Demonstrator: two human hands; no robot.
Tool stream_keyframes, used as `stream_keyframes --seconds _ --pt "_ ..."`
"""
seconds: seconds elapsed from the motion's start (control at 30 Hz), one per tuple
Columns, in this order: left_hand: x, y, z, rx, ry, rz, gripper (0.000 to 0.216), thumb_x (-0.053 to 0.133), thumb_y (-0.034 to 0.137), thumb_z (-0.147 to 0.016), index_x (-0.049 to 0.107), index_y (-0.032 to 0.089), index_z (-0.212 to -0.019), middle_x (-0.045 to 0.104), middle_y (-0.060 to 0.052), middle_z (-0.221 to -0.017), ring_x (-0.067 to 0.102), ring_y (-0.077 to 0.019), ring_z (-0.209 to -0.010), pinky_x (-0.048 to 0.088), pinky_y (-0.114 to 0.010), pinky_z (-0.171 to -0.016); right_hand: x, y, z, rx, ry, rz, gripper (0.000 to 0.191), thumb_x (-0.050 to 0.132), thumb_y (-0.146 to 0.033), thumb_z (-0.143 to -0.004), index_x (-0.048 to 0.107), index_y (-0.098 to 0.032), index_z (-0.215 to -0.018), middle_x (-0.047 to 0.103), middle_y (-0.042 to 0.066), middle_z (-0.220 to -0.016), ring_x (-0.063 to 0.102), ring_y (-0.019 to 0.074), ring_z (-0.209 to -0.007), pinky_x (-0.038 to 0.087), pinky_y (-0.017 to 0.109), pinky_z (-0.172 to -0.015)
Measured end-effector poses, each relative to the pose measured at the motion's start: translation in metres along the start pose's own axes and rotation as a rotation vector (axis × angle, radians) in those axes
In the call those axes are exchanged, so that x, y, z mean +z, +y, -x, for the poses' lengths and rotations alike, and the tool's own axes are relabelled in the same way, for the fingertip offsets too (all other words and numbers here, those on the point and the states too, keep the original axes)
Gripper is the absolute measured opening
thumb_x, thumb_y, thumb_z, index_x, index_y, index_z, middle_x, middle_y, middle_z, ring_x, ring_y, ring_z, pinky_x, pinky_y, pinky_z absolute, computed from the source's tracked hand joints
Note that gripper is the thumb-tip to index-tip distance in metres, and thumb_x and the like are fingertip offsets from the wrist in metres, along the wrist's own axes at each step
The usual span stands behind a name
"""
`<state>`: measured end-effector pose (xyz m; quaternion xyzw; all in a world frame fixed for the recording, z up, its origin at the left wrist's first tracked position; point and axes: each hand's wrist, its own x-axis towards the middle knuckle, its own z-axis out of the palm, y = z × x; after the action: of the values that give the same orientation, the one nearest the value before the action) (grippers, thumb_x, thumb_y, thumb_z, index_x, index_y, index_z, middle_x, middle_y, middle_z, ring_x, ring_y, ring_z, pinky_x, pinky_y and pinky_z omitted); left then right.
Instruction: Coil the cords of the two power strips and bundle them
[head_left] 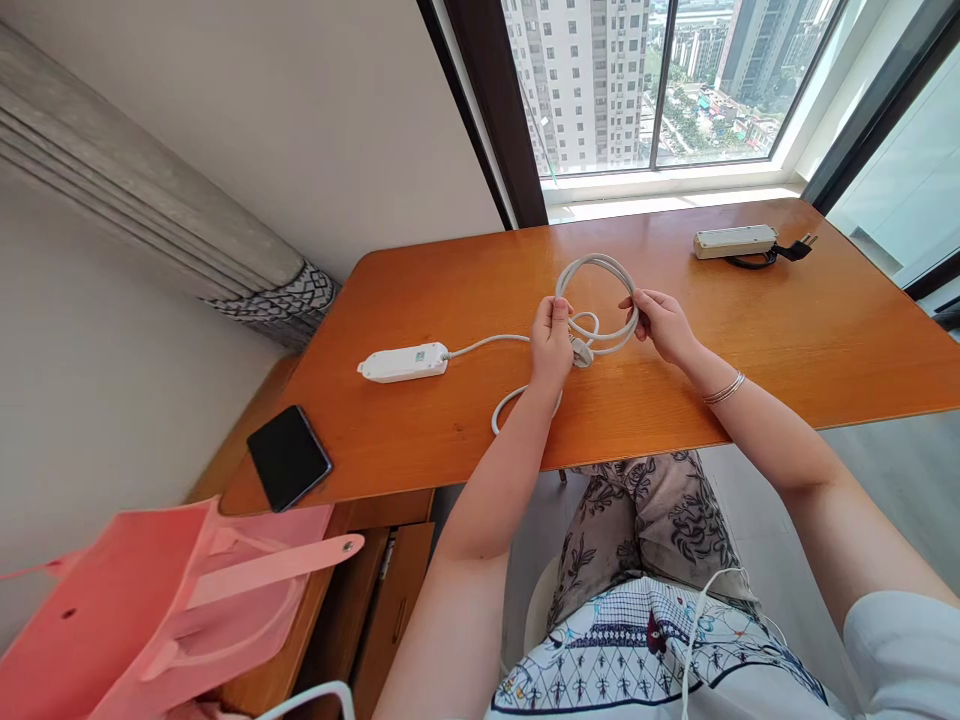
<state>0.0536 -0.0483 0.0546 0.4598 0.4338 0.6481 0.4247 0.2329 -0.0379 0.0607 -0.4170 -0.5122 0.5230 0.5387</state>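
Both hands hold a looped white power cord (600, 262) above the wooden desk. My left hand (551, 340) is closed round the left side of the loops. On the opposite side, the fingers of my right hand (660, 322) pinch the coil. A plug (582, 352) hangs at the bottom of the loops, right beside my left hand. From there the cord runs left to a white power strip (405, 362) lying on the desk. Another bend of cord (504, 405) rests on the desk under my left forearm.
A second power strip (735, 241) with a black cord and plug (796, 248) lies at the back right of the desk (750, 340). A dark phone (289, 457) sits at the left edge. Below it is a pink bag (150, 600). A window (675, 90) stands behind the desk.
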Motion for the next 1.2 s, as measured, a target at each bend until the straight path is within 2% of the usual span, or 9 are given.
stream_keyframes --seconds 0.13,0.27,0.37,0.5,0.6,0.67,0.8,0.97,1.2 --pt "-0.0033 0.0008 -0.0030 0.021 -0.094 -0.030 0.041 0.059 0.054 -0.097 0.051 0.021 -0.074 0.046 0.004 -0.066 0.043 -0.0062 -0.050 0.037 -0.018 -0.047 -0.0009 -0.0026 -0.0005 -0.014 0.037 0.018 0.056 0.071 -0.072 -0.082 0.064 -0.017 -0.072 0.052 -0.004 -0.054 0.042 0.0055 -0.041 0.031 0.020 -0.040" --pt "-0.0039 0.0029 -0.0030 -0.083 -0.180 -0.093 0.041 0.059 0.054 -0.097 0.051 0.021 -0.075 0.048 0.006 -0.060 0.043 -0.0057 -0.043 0.037 -0.017 -0.041 -0.0008 -0.0034 -0.0008 -0.061 0.105 0.059 0.055 0.069 -0.072 -0.084 0.064 -0.018 -0.072 0.055 -0.003 -0.057 0.041 0.0050 -0.042 0.034 0.020 -0.042" --pt "-0.0037 0.0024 -0.0012 -0.136 -0.220 -0.191 0.038 0.059 0.050 -0.098 0.052 0.020 -0.076 0.054 0.006 -0.059 0.051 -0.0075 -0.041 0.042 -0.019 -0.041 -0.0014 -0.0033 -0.0019 -0.072 0.156 0.075 0.055 0.067 -0.072 -0.086 0.065 -0.018 -0.076 0.057 -0.003 -0.061 0.041 0.0049 -0.043 0.035 0.020 -0.042" --pt "-0.0026 0.0000 0.0028 -0.189 -0.284 -0.274 0.036 0.058 0.050 -0.099 0.056 0.019 -0.081 0.062 0.003 -0.061 0.065 -0.0124 -0.050 0.050 -0.021 -0.047 -0.0032 -0.0021 -0.0041 -0.076 0.177 0.072 0.056 0.067 -0.074 -0.084 0.065 -0.018 -0.078 0.056 -0.003 -0.060 0.041 0.0049 -0.042 0.034 0.020 -0.041" --pt "-0.0019 -0.0002 0.0045 -0.188 -0.298 -0.303 0.033 0.059 0.048 -0.099 0.060 0.017 -0.087 0.070 -0.001 -0.071 0.070 -0.0138 -0.055 0.052 -0.021 -0.050 -0.0040 -0.0015 -0.0049 -0.083 0.178 0.070 0.058 0.067 -0.076 -0.082 0.066 -0.018 -0.079 0.057 -0.003 -0.061 0.041 0.0051 -0.043 0.035 0.020 -0.041" --pt "-0.0017 0.0008 0.0044 -0.197 -0.304 -0.290 0.031 0.059 0.045 -0.100 0.061 0.016 -0.091 0.076 -0.005 -0.085 0.071 -0.0130 -0.057 0.052 -0.021 -0.052 -0.0040 -0.0020 -0.0045 -0.095 0.186 0.072 0.059 0.067 -0.077 -0.082 0.065 -0.018 -0.078 0.057 -0.003 -0.062 0.042 0.0052 -0.044 0.035 0.020 -0.042" --pt "-0.0026 0.0052 0.0030 -0.313 -0.382 -0.203 0.030 0.059 0.046 -0.099 0.060 0.016 -0.098 0.078 -0.011 -0.109 0.071 -0.0118 -0.057 0.051 -0.021 -0.050 -0.0040 -0.0046 -0.0026 -0.110 0.196 0.060 0.061 0.065 -0.078 -0.082 0.066 -0.018 -0.078 0.056 -0.002 -0.063 0.042 0.0052 -0.046 0.035 0.021 -0.043" --pt "-0.0057 0.0094 0.0035 -0.355 -0.554 -0.099 0.033 0.059 0.050 -0.098 0.054 0.018 -0.101 0.080 -0.011 -0.099 0.071 -0.0124 -0.057 0.049 -0.021 -0.051 -0.0055 -0.0065 -0.0015 -0.116 0.199 0.072 0.062 0.063 -0.079 -0.083 0.068 -0.018 -0.078 0.056 -0.002 -0.064 0.043 0.0061 -0.048 0.036 0.021 -0.044" --pt "-0.0064 0.0074 0.0034 -0.273 -0.567 -0.158 0.029 0.056 0.047 -0.101 0.052 0.018 -0.094 0.080 -0.009 -0.091 0.059 -0.0087 -0.048 0.038 -0.021 -0.043 -0.0076 -0.0060 -0.0014 -0.157 0.174 0.053 0.066 0.065 -0.083 -0.077 0.071 -0.018 -0.079 0.058 -0.001 -0.066 0.045 0.0063 -0.048 0.038 0.022 -0.044"
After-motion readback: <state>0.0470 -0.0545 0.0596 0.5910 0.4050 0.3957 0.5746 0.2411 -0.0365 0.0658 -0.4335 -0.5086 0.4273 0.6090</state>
